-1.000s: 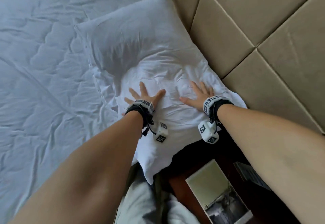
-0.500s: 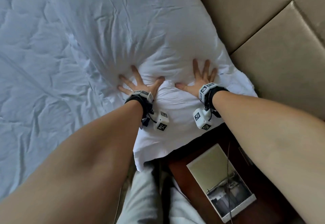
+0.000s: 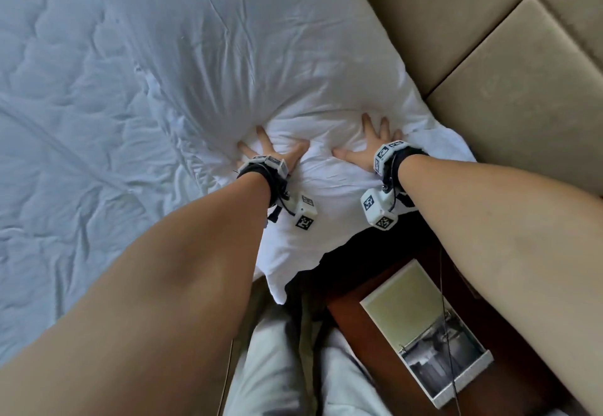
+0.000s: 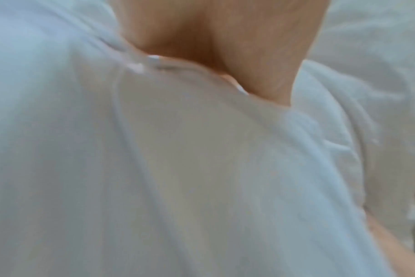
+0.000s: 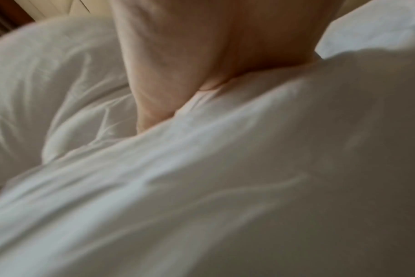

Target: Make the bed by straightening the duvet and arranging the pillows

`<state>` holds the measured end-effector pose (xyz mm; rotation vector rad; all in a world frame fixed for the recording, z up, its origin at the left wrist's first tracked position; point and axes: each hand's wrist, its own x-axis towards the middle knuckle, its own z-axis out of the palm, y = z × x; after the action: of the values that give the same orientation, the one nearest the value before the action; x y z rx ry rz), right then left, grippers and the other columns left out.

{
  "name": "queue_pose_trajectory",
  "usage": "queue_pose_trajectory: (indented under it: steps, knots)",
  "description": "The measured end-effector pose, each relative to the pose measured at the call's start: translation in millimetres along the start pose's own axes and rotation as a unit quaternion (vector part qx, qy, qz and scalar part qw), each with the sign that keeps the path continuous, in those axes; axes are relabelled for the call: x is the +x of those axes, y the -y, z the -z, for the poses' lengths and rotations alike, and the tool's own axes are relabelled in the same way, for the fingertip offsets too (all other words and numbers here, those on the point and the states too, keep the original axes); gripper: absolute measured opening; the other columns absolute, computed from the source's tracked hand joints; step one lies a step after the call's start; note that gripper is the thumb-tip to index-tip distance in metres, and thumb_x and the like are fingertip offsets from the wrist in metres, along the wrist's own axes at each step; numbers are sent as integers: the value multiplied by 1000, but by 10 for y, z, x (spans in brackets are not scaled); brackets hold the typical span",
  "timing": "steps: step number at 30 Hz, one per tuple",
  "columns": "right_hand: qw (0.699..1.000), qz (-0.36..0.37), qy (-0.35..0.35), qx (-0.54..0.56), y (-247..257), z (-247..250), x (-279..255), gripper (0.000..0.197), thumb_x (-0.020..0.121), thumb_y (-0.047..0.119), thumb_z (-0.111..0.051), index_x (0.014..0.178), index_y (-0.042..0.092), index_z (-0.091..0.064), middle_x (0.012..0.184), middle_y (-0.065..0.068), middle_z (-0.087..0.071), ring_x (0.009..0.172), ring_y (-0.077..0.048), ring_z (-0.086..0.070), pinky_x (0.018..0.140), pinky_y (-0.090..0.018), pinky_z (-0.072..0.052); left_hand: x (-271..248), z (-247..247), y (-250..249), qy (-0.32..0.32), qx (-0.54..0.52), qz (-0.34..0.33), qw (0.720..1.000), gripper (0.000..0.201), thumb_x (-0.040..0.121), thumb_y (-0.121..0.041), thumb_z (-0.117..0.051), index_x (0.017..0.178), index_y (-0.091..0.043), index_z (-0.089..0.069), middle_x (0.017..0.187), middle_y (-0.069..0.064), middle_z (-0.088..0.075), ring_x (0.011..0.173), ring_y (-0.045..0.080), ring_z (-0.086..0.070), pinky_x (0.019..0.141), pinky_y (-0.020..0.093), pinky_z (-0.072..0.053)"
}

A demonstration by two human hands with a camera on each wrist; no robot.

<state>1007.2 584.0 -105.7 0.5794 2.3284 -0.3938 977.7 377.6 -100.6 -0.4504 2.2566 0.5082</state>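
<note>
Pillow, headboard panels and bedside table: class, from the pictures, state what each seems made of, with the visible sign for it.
Pillow: soft white woven fabric, probably cotton, over a yielding filling; it creases and sinks under both hands.
Headboard panels: beige padded leather or imitation leather; a faint sheen with seams between panels.
Bedside table: dark reddish-brown wood or veneer, smooth finish; grain cannot be made out.

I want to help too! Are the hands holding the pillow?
Nothing is held. The left hand and right hand press flat, fingers spread, on the pillow's near end.
</note>
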Motion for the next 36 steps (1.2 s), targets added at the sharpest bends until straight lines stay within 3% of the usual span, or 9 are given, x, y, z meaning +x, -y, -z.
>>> queue_pose_trajectory:
  steps: [3,5,7,11,15,21,26,30,36]
  knots:
    - [1000,-5,5,14,75,138,-388,102,75,81,-43,152,38,8,161,-1,14,147,-39,4,117,-53,-5,-113,144,-6,-3,0,-16,1000,118,48,-80,-54,148,-31,-15,150,20,-31,130,43,-39,104,57,-36]
    - [1000,3,-3,29,126,194,-603,90,85,68,-44,153,34,4,161,-2,12,147,-38,3,118,-52,-5,-302,302,-54,-22,-13,-73,997,90,62,-65,-61,136,-23,-33,126,16,-55,109,36,-57,93,48,-48]
    - [999,14,-10,42,194,229,-708,83,89,59,-44,154,33,1,162,-1,8,146,-39,1,117,-53,-9,-474,463,-151,-74,-35,-148,986,66,84,-46,-62,140,-21,-38,124,12,-61,105,32,-62,91,42,-52]
    - [997,34,-30,68,383,390,-791,81,90,61,-43,153,33,0,161,2,12,147,-36,5,116,-54,-10,-538,791,-405,-158,17,-294,943,56,94,-35,-56,144,-16,-41,145,9,-45,130,28,-46,105,38,-40]
    - [988,28,-73,133,736,702,-572,74,95,55,-41,153,36,1,161,3,16,146,-37,11,117,-56,-7,-266,1184,-720,-171,117,-351,913,58,95,-46,-47,147,-25,-34,155,2,-29,144,26,-21,115,50,-24]
    - [971,-56,-108,208,1254,919,7,81,75,85,-25,144,57,7,157,17,22,145,-31,23,106,-72,0,406,1612,-1112,-138,269,-351,886,62,95,-65,-22,150,-47,0,160,-13,13,146,25,21,101,76,10]
    - [958,-161,-108,210,1285,743,373,98,62,97,-21,142,56,18,154,16,31,143,-28,30,91,-80,13,1148,1505,-1158,-140,307,-356,871,73,83,-80,-11,144,-52,18,154,-11,33,142,30,32,85,82,15]
    - [946,-210,-102,223,1212,731,386,101,64,97,-20,147,50,14,158,7,26,144,-29,25,100,-76,14,1214,1518,-1166,-117,316,-360,870,76,82,-80,-9,144,-49,22,153,-9,36,141,30,33,88,83,12]
    - [947,-243,-75,197,1011,531,-75,82,85,79,-15,153,37,5,161,1,14,148,-23,14,114,-58,11,900,1459,-1011,-109,317,-340,878,69,88,-71,-6,146,-46,20,155,-7,33,142,29,31,90,81,9]
